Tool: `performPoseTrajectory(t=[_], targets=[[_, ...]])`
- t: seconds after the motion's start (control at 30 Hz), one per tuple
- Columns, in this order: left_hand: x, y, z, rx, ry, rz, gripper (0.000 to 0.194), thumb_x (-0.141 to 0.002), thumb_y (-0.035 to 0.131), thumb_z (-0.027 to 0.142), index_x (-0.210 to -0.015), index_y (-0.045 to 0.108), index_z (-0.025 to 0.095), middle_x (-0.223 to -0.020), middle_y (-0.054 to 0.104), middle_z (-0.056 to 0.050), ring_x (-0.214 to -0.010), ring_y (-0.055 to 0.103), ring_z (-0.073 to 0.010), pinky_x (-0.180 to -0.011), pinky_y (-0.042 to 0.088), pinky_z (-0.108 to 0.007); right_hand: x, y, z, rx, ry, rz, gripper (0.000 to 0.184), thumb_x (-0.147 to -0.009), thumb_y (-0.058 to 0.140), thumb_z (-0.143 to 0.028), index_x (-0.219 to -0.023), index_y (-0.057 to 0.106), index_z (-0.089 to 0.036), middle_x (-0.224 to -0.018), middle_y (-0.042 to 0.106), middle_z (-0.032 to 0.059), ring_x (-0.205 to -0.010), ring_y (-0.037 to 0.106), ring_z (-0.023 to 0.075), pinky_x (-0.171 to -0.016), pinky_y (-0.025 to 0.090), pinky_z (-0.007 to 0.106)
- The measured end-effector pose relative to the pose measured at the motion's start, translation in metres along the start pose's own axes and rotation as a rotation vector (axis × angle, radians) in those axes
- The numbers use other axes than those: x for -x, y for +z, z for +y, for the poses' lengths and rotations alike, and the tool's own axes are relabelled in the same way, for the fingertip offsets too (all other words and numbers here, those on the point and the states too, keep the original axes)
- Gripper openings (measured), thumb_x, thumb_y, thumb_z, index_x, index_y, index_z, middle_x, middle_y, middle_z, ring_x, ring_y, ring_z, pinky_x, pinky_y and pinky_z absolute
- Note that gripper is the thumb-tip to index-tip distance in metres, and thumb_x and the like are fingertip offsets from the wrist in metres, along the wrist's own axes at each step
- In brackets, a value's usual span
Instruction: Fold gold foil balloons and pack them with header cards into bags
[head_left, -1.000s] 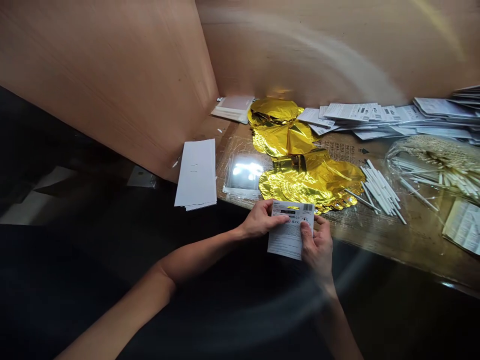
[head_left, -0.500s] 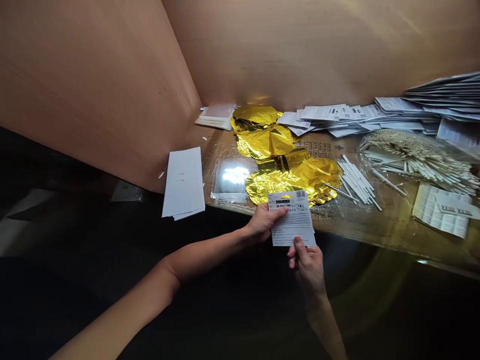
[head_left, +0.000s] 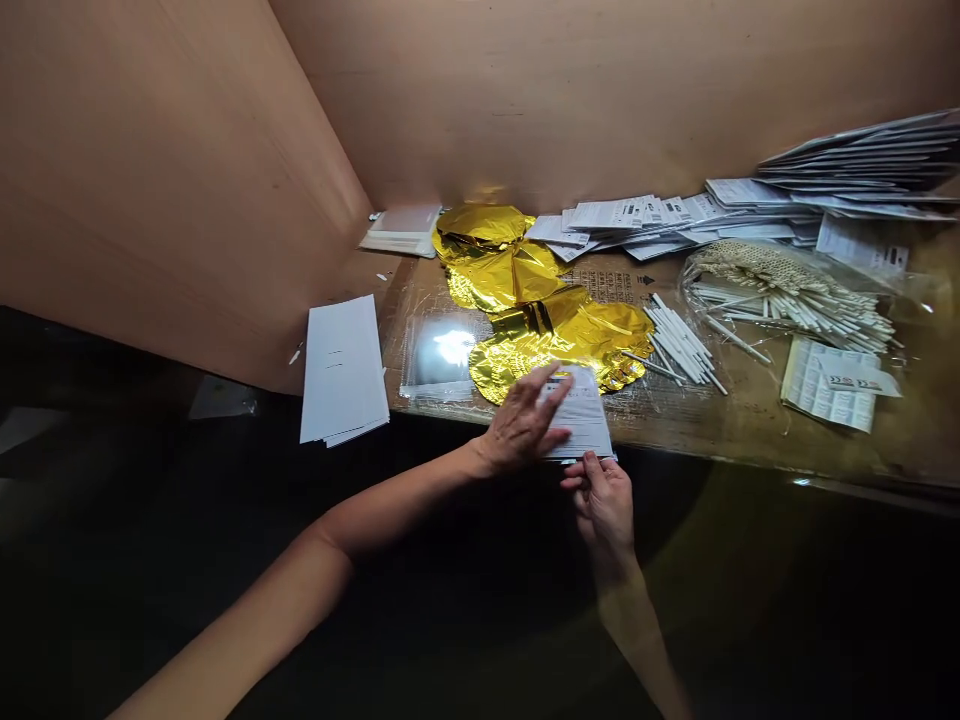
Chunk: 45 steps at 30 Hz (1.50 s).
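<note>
A white printed card (head_left: 589, 420) with small text lies tilted at the near edge of the wooden table (head_left: 750, 440). My left hand (head_left: 521, 425) rests flat on the card's left part, fingers stretched out over it. My right hand (head_left: 604, 500) pinches the card's lower edge from below with thumb and fingers. Just beyond the card lies a heap of folded gold foil balloons (head_left: 540, 320).
A stack of white cards (head_left: 341, 370) overhangs the table's left end, beside clear plastic sleeves (head_left: 442, 355). White sticks (head_left: 679, 345) lie loose, more in a clear bag (head_left: 787, 295). Printed cards (head_left: 645, 220) line the back wall. A leaflet (head_left: 832, 395) lies right. Wooden panels enclose the left and back.
The card has tipped from upright in both hands down toward the table edge. My left hand moved from its side edge onto its face. The view shifted right.
</note>
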<state>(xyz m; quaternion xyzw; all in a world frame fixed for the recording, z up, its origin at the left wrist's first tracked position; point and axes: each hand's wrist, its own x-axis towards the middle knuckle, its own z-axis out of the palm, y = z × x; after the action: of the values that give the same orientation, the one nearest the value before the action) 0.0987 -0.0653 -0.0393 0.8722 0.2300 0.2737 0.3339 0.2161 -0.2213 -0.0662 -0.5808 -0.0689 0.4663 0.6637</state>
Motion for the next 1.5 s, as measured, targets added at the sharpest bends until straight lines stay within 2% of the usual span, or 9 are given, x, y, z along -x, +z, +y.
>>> performPoseTrajectory(t=[0.17, 0.37, 0.57, 0.73, 1.0, 1.1, 1.27, 1.4, 1.5], targets=[[-0.005, 0.004, -0.019, -0.299, 0.400, -0.353, 0.055, -0.096, 0.070, 0.050, -0.138, 0.067, 0.015, -0.160, 0.053, -0.022, -0.157, 0.040, -0.0405, -0.129, 0.035, -0.061, -0.007, -0.008, 0.017, 0.100, -0.113, 0.019, 0.055, -0.078, 0.086, -0.066, -0.076, 0.060, -0.018, -0.059, 0.066, -0.0011, -0.036, 0.053, 0.0080, -0.032, 0.033, 0.016], [-0.032, -0.004, -0.050, -0.259, 0.213, -0.142, 0.029, -0.096, 0.064, 0.023, -0.123, 0.074, 0.017, -0.140, 0.071, -0.015, -0.142, 0.061, -0.0314, -0.122, 0.047, -0.054, -0.004, -0.018, 0.022, 0.238, -0.202, -0.004, 0.036, -0.094, 0.073, -0.053, -0.083, 0.065, -0.020, -0.053, 0.054, -0.0066, -0.041, 0.050, 0.0097, -0.039, 0.044, 0.020], [-0.013, -0.009, -0.040, -0.121, 0.349, -0.227, 0.035, -0.095, 0.069, 0.034, -0.125, 0.072, 0.015, -0.143, 0.069, -0.019, -0.126, 0.072, -0.0276, -0.109, 0.058, -0.042, -0.013, -0.012, 0.016, 0.231, -0.038, -0.154, 0.053, -0.081, 0.081, -0.068, -0.084, 0.066, -0.018, -0.063, 0.067, -0.0003, -0.035, 0.047, 0.0068, -0.033, 0.029, 0.018], [0.012, -0.002, -0.025, -0.108, 0.339, -0.204, 0.036, -0.099, 0.065, 0.039, -0.126, 0.072, 0.015, -0.138, 0.072, -0.018, -0.126, 0.072, -0.0266, -0.109, 0.059, -0.041, -0.015, -0.005, 0.027, 0.205, -0.109, -0.151, 0.054, -0.081, 0.080, -0.070, -0.079, 0.063, -0.019, -0.062, 0.064, -0.0020, -0.035, 0.044, 0.0061, -0.034, 0.029, 0.019], [-0.012, -0.005, -0.039, -0.142, 0.279, -0.153, 0.034, -0.099, 0.068, 0.044, -0.112, 0.077, 0.015, -0.135, 0.073, -0.016, -0.137, 0.061, -0.0320, -0.117, 0.053, -0.050, -0.010, -0.003, 0.020, 0.392, -0.212, -0.043, 0.047, -0.092, 0.071, -0.066, -0.088, 0.069, -0.019, -0.057, 0.053, -0.0060, -0.040, 0.043, 0.0093, -0.037, 0.033, 0.022], [-0.033, -0.008, -0.047, -0.094, 0.243, -0.198, 0.028, -0.098, 0.070, 0.041, -0.104, 0.080, 0.016, -0.136, 0.073, -0.016, -0.135, 0.061, -0.0312, -0.116, 0.052, -0.050, -0.013, -0.006, -0.009, 0.627, -0.276, -0.059, 0.044, -0.098, 0.066, -0.061, -0.082, 0.068, -0.020, -0.056, 0.053, -0.0041, -0.043, 0.044, 0.0115, -0.043, 0.035, 0.025], [-0.061, -0.021, -0.060, 0.000, 0.246, -0.314, 0.025, -0.102, 0.060, 0.028, -0.101, 0.084, 0.022, -0.141, 0.071, -0.013, -0.137, 0.059, -0.0296, -0.120, 0.044, -0.054, -0.034, 0.018, -0.053, 1.169, -0.735, -0.267, 0.027, -0.106, 0.053, -0.032, -0.111, 0.077, -0.022, -0.091, 0.072, 0.0067, -0.077, 0.065, 0.0212, -0.068, 0.046, 0.031], [-0.065, -0.024, -0.063, 0.017, 0.239, -0.330, 0.024, -0.101, 0.061, 0.028, -0.100, 0.085, 0.023, -0.142, 0.070, -0.012, -0.138, 0.058, -0.0300, -0.120, 0.043, -0.052, -0.043, 0.036, -0.060, 1.618, -0.820, -0.393, 0.032, -0.101, 0.052, -0.019, -0.118, 0.078, -0.025, -0.098, 0.067, 0.0068, -0.068, 0.057, 0.0176, -0.057, 0.032, 0.031], [-0.063, -0.023, -0.064, 0.024, 0.235, -0.325, 0.023, -0.101, 0.062, 0.028, -0.106, 0.084, 0.023, -0.144, 0.069, -0.011, -0.137, 0.057, -0.0293, -0.120, 0.043, -0.051, -0.040, 0.029, -0.061, 1.655, -0.853, -0.480, 0.026, -0.098, 0.054, -0.017, -0.103, 0.079, -0.024, -0.097, 0.064, 0.0054, -0.070, 0.056, 0.0166, -0.055, 0.031, 0.030]])
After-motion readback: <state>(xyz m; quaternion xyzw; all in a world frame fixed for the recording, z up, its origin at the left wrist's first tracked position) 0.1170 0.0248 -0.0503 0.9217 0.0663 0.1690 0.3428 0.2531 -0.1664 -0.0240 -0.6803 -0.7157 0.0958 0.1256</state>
